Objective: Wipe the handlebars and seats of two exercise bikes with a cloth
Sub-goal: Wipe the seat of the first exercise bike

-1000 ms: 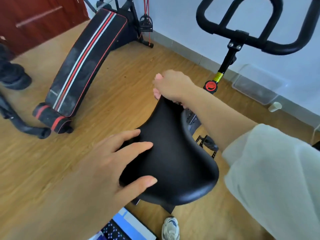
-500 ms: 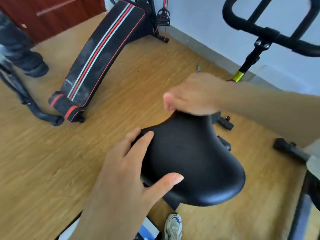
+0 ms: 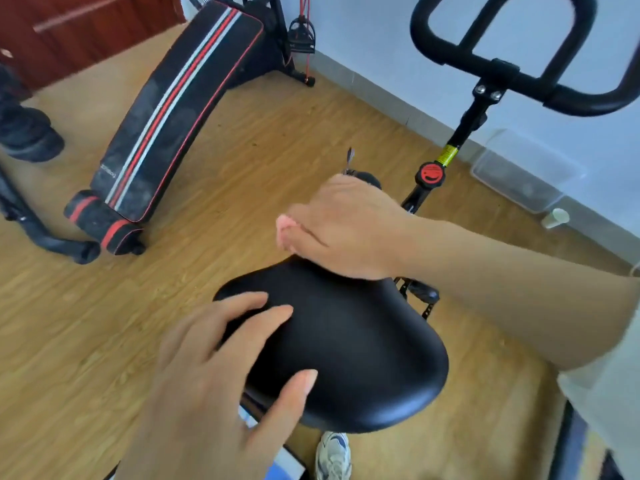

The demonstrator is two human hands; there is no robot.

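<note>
Left hand (image 3: 214, 382): lies on the near left flank of the black seat (image 3: 363, 358), fingers straight and spread, thumb on the near rim.
Right hand (image 3: 349, 226): forearm crosses in from the right; fingers are bunched and curled down over the seat's narrow far nose, clasping it.
Cloth: cannot be made out; a pinkish patch at the right fingertips is too blurred to call cloth or skin.
Seat: mid-room, broad end near, nose pointing far.
Handlebars (image 3: 519, 77): black loop at far right, raised above the seat on a post with a yellow label and a red knob (image 3: 431, 173), well apart from both hands.
Pedal (image 3: 419, 292): juts out just right of the seat, under the right forearm.
Sit-up bench (image 3: 173, 109): far left, black pad striped red and white, well apart from the seat.
Padded black bar (image 3: 45, 237): on the floor at the left edge, beside the bench's foot roller.
Dark shoe (image 3: 27, 133): another person's, at the far left edge.
Clear box (image 3: 519, 171) and paper cup (image 3: 556, 218): by the wall (image 3: 363, 39), far right.
Pale trainer (image 3: 332, 455): on the floor just below the seat's near rim.
Wooden floor (image 3: 69, 341): a wide stretch of planks lies between seat and bench on the left; on the right, pedal and post stand close to the seat.
</note>
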